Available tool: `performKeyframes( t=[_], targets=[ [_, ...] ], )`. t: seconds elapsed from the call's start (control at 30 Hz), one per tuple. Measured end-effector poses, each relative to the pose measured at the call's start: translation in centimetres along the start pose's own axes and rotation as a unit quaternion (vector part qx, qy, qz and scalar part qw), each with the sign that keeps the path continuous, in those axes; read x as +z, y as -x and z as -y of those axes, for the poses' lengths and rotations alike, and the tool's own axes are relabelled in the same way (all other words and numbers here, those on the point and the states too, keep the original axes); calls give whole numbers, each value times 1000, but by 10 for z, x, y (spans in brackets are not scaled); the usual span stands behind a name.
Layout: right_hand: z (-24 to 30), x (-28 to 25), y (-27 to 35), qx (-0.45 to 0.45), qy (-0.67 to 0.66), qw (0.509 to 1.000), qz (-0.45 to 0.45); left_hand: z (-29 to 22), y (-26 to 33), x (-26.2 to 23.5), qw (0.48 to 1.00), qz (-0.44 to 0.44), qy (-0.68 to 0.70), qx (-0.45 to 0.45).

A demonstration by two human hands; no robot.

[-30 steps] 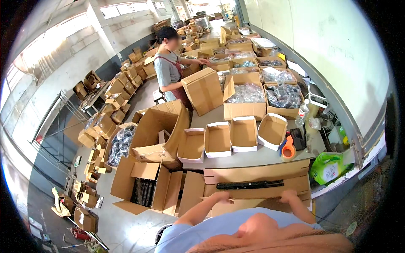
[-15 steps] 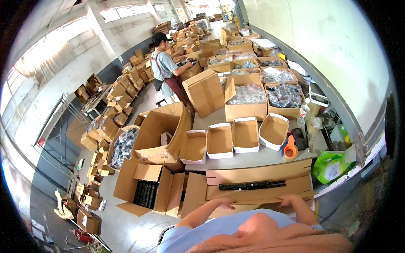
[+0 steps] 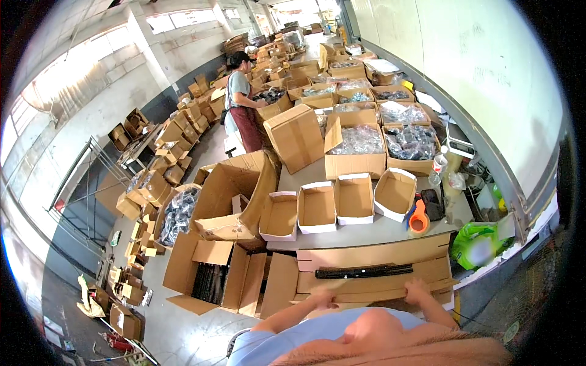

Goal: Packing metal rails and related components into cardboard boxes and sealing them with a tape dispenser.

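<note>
Black bars [image 3: 364,272] lay lengthwise inside the long open carton [image 3: 372,254], in front of the person, toward its far side; count unclear, they overlapped. Both hands were at the near flap [image 3: 366,297], well apart from each other, neither touching the bars. Left hand [image 3: 322,298] was at the flap's left part, fingers bent; right hand [image 3: 417,291] was near its right end, fingers over the edge. Couldn't tell if either was clamped on the cardboard.

Change over the last second: both hands came slightly lower in view, while the bars stayed in the carton. Judgement: handling was on the cardboard, not the bars.

Left of it, an open box [image 3: 178,268] held more black parts [image 3: 210,282]. Beyond the long carton, four shallow trays [image 3: 317,210] stood in a row, no contents visible. Orange tape roll [image 3: 418,222] sat right of them, green bag [image 3: 471,247] nearer.

Further out, a co-worker [image 3: 246,113] had left the tilted carton [image 3: 295,139] and now stood with a hand at a carton of dark parts [image 3: 268,96].
</note>
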State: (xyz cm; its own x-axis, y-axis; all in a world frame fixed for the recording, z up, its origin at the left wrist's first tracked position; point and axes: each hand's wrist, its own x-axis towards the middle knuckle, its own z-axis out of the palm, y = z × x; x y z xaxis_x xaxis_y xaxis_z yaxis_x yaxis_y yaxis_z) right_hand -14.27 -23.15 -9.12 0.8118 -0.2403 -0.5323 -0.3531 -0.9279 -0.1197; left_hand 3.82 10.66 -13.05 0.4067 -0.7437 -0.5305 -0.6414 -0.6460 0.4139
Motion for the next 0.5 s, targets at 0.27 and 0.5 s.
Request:
performKeyframes(
  t=[0.27,0.5],
  targets=[
    [-25,79,-34,-57,32,998,-22,42,-32,61,995,2,-31,93],
    [-26,12,-33,-95,-71,993,21,-22,12,-34,997,-16,-70,10]
  ],
)
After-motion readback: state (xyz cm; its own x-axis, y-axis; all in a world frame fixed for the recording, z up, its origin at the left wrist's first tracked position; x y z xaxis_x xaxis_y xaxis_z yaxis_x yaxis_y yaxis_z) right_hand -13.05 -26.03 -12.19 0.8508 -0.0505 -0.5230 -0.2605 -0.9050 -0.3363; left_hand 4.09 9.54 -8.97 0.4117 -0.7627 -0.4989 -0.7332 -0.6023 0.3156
